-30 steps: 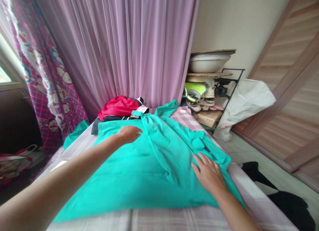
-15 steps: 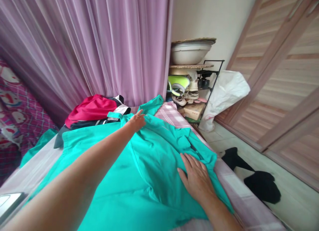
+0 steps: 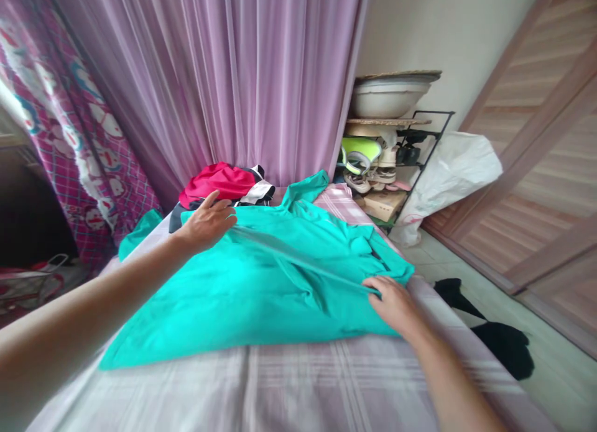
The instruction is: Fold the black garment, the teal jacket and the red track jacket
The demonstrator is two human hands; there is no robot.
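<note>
Shifted left since earlier, my left hand (image 3: 209,220), one digit raised, grasps the teal cloth garment (image 3: 242,283) across centre frame; my right hand (image 3: 390,300), fingers bent, grips its taut fold, right of centre.

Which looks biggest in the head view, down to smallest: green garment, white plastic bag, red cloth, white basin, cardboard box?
1. Green garment, by far
2. White plastic bag
3. Red cloth and white basin: too alike to rank
4. Cardboard box, partly hidden
</note>
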